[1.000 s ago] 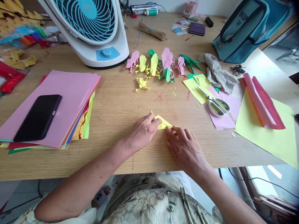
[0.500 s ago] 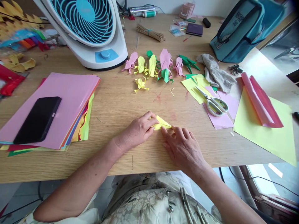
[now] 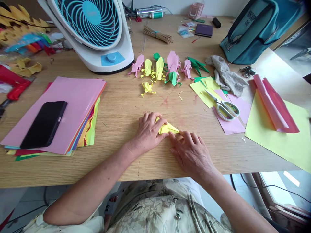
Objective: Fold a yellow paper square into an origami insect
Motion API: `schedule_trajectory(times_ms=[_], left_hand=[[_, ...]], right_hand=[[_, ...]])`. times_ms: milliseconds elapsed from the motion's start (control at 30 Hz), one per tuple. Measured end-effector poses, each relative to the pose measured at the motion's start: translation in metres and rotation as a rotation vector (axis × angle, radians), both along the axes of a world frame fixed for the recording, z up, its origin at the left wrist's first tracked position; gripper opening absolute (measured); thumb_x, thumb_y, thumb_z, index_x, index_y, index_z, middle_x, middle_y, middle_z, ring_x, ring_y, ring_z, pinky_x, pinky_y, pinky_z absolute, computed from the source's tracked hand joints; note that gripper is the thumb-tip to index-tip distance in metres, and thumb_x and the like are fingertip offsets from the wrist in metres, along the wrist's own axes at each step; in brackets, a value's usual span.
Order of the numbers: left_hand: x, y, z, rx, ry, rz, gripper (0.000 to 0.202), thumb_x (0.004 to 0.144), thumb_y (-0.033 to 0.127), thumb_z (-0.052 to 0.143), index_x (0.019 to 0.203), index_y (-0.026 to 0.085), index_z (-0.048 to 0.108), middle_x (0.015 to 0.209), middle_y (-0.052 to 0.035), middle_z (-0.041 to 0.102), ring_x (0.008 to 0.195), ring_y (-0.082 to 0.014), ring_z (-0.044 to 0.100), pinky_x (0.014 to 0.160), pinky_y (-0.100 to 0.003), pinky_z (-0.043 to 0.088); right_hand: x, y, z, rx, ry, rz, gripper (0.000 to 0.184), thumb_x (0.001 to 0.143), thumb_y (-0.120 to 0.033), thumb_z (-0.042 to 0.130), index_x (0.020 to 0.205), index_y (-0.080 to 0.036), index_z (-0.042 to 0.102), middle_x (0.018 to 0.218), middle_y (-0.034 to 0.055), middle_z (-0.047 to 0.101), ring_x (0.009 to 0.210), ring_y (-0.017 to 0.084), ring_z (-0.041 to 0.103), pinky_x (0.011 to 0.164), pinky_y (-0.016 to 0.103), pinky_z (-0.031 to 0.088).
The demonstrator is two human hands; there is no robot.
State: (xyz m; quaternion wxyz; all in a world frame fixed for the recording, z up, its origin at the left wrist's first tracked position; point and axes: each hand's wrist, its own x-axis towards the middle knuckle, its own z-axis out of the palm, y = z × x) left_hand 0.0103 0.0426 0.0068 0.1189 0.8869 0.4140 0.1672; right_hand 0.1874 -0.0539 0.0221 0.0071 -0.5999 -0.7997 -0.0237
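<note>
A small piece of folded yellow paper [image 3: 168, 127] lies on the wooden table [image 3: 116, 113] between my hands, its narrow tip pointing right. My left hand [image 3: 151, 129] covers its left end, with fingers bent over the top and the thumb at the lower edge. At the pointed right end, my right hand [image 3: 190, 149] pinches the tip between thumb and forefinger. Beyond the hands, a small yellow origami frog [image 3: 148, 88] stands apart. Behind it is a row of folded paper figures, among them a pink one [image 3: 173, 61] and a green one [image 3: 172, 78].
On the left, a black phone [image 3: 43, 124] rests on stacked coloured paper [image 3: 80, 94]. A fan [image 3: 97, 32] stands behind. To the right are scissors [image 3: 224, 108] on paper scraps, a grey cloth [image 3: 224, 72], a yellow sheet [image 3: 272, 145] with rolled pink paper [image 3: 272, 103], and a teal bag [image 3: 250, 32].
My left hand has shifted along the yellow paper, its fingers now reaching further over it and the thumb further right. My right hand stays at the tip. The view has shifted slightly.
</note>
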Motion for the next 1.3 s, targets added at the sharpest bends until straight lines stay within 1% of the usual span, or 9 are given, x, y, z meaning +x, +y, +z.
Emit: schedule_trajectory(times_ms=[200, 367, 567, 633, 733, 900, 1000, 1167, 1300], left_hand=[[0.002, 0.000, -0.004, 0.013, -0.011, 0.036, 0.036, 0.087, 0.042, 0.064, 0.115, 0.021, 0.059, 0.140, -0.0140, 0.046, 0.127, -0.0342, 0.041, 0.107, -0.053, 0.032], [0.005, -0.002, -0.003, 0.020, -0.004, 0.066, 0.034, 0.084, 0.034, 0.066, 0.115, 0.022, 0.058, 0.148, -0.0154, 0.038, 0.140, -0.0355, 0.032, 0.113, -0.054, 0.028], [0.004, -0.003, -0.002, -0.007, 0.017, 0.104, 0.047, 0.080, 0.032, 0.069, 0.125, 0.022, 0.056, 0.155, -0.0165, 0.029, 0.147, -0.0397, 0.021, 0.116, -0.059, 0.023], [0.001, -0.003, -0.002, -0.026, 0.027, 0.111, 0.056, 0.081, 0.032, 0.068, 0.134, 0.025, 0.052, 0.158, -0.0156, 0.024, 0.148, -0.0403, 0.019, 0.115, -0.061, 0.022], [-0.003, -0.003, 0.000, -0.060, 0.062, 0.117, 0.069, 0.084, 0.032, 0.066, 0.148, 0.027, 0.039, 0.162, -0.0163, 0.017, 0.150, -0.0416, 0.015, 0.115, -0.065, 0.022], [-0.009, 0.000, 0.004, -0.153, 0.126, 0.123, 0.077, 0.087, 0.034, 0.064, 0.155, 0.027, 0.028, 0.165, -0.0169, 0.011, 0.151, -0.0430, 0.010, 0.116, -0.065, 0.020], [-0.012, 0.002, 0.004, -0.179, 0.138, 0.111, 0.078, 0.088, 0.035, 0.062, 0.156, 0.026, 0.025, 0.165, -0.0184, 0.010, 0.152, -0.0418, 0.010, 0.117, -0.064, 0.019], [-0.014, 0.004, -0.002, -0.165, 0.118, 0.104, 0.079, 0.088, 0.037, 0.064, 0.156, 0.029, 0.024, 0.165, -0.0156, 0.013, 0.152, -0.0398, 0.010, 0.118, -0.063, 0.018], [-0.015, 0.004, -0.004, -0.160, 0.116, 0.102, 0.078, 0.088, 0.037, 0.063, 0.156, 0.028, 0.024, 0.165, -0.0157, 0.013, 0.152, -0.0391, 0.010, 0.118, -0.063, 0.018]], right_hand=[[0.000, 0.001, 0.001, -0.024, 0.005, -0.007, 0.047, 0.097, -0.037, 0.052, 0.142, -0.023, 0.052, 0.119, 0.0153, 0.058, 0.094, 0.028, 0.049, 0.078, 0.040, 0.040], [0.000, 0.000, 0.001, -0.018, 0.009, -0.008, 0.047, 0.097, -0.038, 0.052, 0.142, -0.023, 0.052, 0.118, 0.0147, 0.058, 0.094, 0.027, 0.048, 0.078, 0.039, 0.040], [0.001, -0.001, -0.001, 0.015, 0.003, 0.005, 0.046, 0.098, -0.037, 0.051, 0.141, -0.022, 0.053, 0.117, 0.0149, 0.059, 0.094, 0.027, 0.049, 0.077, 0.039, 0.041], [0.001, -0.001, -0.002, 0.025, 0.008, 0.010, 0.046, 0.098, -0.037, 0.051, 0.142, -0.022, 0.053, 0.118, 0.0153, 0.059, 0.095, 0.028, 0.049, 0.077, 0.040, 0.041], [0.001, -0.001, -0.003, 0.027, 0.013, 0.008, 0.047, 0.098, -0.037, 0.051, 0.142, -0.021, 0.053, 0.119, 0.0155, 0.059, 0.095, 0.028, 0.050, 0.078, 0.040, 0.041], [0.000, -0.002, -0.002, 0.020, 0.021, 0.000, 0.048, 0.098, -0.036, 0.052, 0.143, -0.020, 0.052, 0.121, 0.0153, 0.059, 0.097, 0.028, 0.050, 0.079, 0.040, 0.042], [0.001, -0.002, -0.002, 0.027, 0.031, -0.006, 0.048, 0.098, -0.035, 0.053, 0.143, -0.019, 0.052, 0.121, 0.0155, 0.059, 0.097, 0.028, 0.050, 0.080, 0.040, 0.042], [0.001, -0.004, -0.003, 0.028, 0.044, -0.010, 0.048, 0.097, -0.035, 0.052, 0.143, -0.018, 0.052, 0.122, 0.0158, 0.059, 0.099, 0.029, 0.049, 0.081, 0.041, 0.042], [0.001, -0.004, -0.003, 0.027, 0.043, -0.012, 0.048, 0.098, -0.035, 0.051, 0.143, -0.019, 0.051, 0.122, 0.0157, 0.059, 0.098, 0.028, 0.048, 0.082, 0.041, 0.042]])
